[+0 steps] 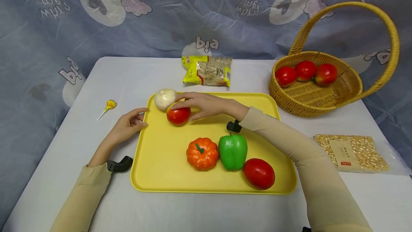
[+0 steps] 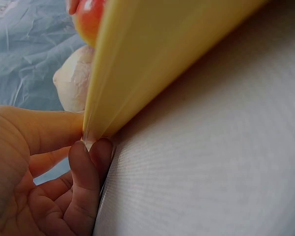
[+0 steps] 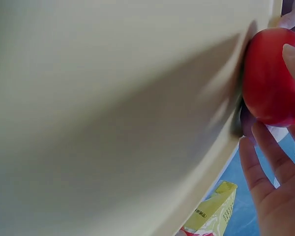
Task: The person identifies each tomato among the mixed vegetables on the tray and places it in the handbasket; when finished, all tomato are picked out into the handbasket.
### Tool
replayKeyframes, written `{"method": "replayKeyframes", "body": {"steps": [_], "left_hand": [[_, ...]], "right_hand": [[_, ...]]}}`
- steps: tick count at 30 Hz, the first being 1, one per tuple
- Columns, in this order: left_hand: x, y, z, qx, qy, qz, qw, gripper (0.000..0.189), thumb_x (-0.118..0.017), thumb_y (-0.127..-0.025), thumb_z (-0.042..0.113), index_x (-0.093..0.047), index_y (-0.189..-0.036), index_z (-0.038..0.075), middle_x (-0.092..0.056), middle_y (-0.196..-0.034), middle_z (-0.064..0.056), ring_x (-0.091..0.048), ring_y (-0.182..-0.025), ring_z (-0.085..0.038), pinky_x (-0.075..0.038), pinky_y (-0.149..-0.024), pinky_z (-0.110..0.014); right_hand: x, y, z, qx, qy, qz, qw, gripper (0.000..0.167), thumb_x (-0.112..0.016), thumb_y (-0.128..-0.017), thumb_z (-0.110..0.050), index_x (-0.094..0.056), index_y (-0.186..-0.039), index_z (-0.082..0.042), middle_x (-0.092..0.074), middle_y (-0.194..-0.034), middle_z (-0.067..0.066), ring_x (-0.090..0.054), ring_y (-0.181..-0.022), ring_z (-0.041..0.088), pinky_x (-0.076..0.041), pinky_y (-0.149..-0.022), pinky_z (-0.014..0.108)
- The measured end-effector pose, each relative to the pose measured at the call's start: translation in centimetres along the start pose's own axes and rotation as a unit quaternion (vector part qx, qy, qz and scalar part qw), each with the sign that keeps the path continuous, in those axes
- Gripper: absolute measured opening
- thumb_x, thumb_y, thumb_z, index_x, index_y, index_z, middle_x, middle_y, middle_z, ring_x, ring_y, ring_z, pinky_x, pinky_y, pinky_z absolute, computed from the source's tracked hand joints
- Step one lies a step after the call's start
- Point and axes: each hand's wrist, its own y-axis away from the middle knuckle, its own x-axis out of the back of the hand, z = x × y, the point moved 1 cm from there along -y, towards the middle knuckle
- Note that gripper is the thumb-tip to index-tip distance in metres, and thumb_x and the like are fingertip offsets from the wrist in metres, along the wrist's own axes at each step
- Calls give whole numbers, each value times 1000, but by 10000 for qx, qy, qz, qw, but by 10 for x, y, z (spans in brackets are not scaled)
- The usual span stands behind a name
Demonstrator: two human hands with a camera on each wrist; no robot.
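In the head view, my left hand is at the left edge of the yellow tray. Its thumb and fingers pinch the tray's rim, as the left wrist view shows. My right hand reaches across to the tray's far left corner and holds a red apple, thumb on the near side. The right wrist view has this apple with fingertips around it. A white bulb with papery skin sits right beside the apple, partly behind the right fingers.
An orange pumpkin, a green bell pepper and a dark red oval fruit lie on the tray. A wicker basket holds red apples. Around are a snack bag, a corn kernel pack and a lollipop.
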Motion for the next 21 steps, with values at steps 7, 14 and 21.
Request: {"method": "replayKeyframes", "body": {"steps": [7,14,21], "left_hand": [[-1,-3,-9,64,-72,-12,10000,48,-61,-89,11,-46,-135,3,-56,-101,-15,-45,-67,-3,-39,-60,-17],[-2,-3,-3,28,-119,22,9999,46,-58,-89,3,-46,-133,-3,-54,-98,-19,-44,-65,-2,-38,-59,-17],[-1,-4,-9,2,-130,40,9999,47,-60,-89,7,-47,-134,1,-55,-99,-15,-44,-65,-1,-38,-58,-17]], "right_hand": [[-4,-1,0,-177,-240,-191,9994,63,-75,-79,-25,-48,-136,-24,-48,-137,1,-42,-128,16,-34,-110,35],[-3,6,1,-416,-436,-325,9977,65,-77,-77,-27,-48,-135,-22,-53,-129,1,-48,-121,13,-38,-106,32],[1,20,3,-583,-428,-317,9969,64,-77,-77,-28,-50,-134,-21,-55,-128,0,-49,-118,14,-39,-105,32]]}}
